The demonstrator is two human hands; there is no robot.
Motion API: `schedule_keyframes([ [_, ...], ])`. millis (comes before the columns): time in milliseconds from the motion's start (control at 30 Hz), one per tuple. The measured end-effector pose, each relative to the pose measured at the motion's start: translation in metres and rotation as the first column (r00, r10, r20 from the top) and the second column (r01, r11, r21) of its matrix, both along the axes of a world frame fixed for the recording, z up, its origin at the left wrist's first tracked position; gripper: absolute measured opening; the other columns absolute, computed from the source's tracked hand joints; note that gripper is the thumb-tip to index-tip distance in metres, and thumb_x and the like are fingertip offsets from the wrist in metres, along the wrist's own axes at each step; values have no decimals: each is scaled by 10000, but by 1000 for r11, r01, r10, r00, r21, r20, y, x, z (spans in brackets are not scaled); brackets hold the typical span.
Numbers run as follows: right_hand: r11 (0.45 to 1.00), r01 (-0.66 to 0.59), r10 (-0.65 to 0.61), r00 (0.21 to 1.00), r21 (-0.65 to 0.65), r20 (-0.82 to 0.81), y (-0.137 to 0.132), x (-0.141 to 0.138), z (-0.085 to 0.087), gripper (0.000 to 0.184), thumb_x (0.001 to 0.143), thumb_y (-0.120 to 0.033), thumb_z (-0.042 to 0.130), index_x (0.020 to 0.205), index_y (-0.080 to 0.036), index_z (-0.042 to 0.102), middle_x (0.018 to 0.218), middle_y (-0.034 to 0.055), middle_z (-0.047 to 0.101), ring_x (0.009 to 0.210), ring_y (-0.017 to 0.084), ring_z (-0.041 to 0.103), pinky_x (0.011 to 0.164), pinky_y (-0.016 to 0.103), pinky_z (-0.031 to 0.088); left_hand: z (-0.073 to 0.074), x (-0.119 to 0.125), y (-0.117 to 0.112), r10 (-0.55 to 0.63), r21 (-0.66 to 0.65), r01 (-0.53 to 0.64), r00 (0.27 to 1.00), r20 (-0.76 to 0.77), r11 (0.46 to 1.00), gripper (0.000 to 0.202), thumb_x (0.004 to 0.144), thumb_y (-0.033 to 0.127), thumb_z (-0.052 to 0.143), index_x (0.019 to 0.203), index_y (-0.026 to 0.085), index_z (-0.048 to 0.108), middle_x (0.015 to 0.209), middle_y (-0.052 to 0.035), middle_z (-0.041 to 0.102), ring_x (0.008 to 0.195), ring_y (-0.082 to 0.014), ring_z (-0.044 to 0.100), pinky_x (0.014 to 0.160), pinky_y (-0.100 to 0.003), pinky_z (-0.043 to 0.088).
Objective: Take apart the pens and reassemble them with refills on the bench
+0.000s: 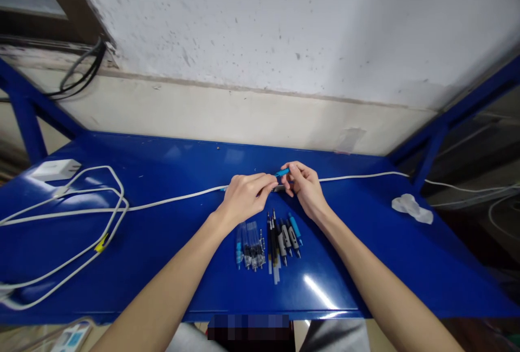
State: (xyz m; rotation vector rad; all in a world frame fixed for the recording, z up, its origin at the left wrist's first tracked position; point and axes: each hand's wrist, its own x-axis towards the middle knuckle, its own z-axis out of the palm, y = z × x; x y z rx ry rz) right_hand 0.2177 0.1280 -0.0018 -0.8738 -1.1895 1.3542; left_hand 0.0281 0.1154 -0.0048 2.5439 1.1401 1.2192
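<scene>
Both my hands meet over the middle of a blue metal table (162, 265). My left hand (245, 196) is closed in a pinch on one end of a thin pen (281, 173) with a light blue part. My right hand (305, 186) pinches the pen's other end, fingers curled. Just below the hands lies a small heap of pen parts (268, 241): clear barrels on the left, refills and dark grips with blue ends on the right.
A white cable (170, 199) runs across the table behind my hands and loops at the left near a white charger (54, 169). A crumpled clear wrapper (411, 207) lies at the right. A stained white wall rises behind, with blue frame posts at both sides.
</scene>
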Motion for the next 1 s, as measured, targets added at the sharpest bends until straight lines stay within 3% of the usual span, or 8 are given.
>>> schedule_keyframes([
  [133,1000,15,-15,998,-3,-66,1,-1,0,377,875,-549,738,934,-181,687,612,-36,554,487,85,447,406,197,359,-1,-3,2,21,5,-21,999,40,1000,228,1044,263,531,991,220,748,981,-25,799,860,-164,763,749,-265,564],
  [333,992,74,-83,993,101,84,1,2,2,372,892,-549,717,911,-177,704,600,-23,598,463,90,489,406,210,367,-3,-3,4,29,-6,-28,999,40,1000,217,1036,261,555,963,220,755,965,-8,803,852,-163,764,736,-261,557],
  [500,993,76,-83,993,86,83,1,4,0,346,890,-525,722,905,-181,702,597,-24,612,474,93,508,432,213,380,-6,-5,7,63,-14,-62,998,28,998,208,1034,270,566,1014,229,769,1000,-15,805,875,-174,769,747,-267,563],
  [767,988,57,-76,989,144,130,4,4,0,356,889,-542,709,915,-187,715,679,15,692,502,115,587,435,231,422,-3,-6,8,116,-16,-116,993,20,993,230,1036,298,563,992,230,778,902,-22,793,775,-151,741,683,-247,516],
  [1000,981,96,-116,987,171,113,1,1,2,334,903,-522,698,924,-189,717,690,18,696,508,121,602,440,242,440,-2,-8,9,69,-27,-68,997,33,997,229,1035,299,567,1003,227,783,889,-11,784,748,-142,720,661,-251,496],
])
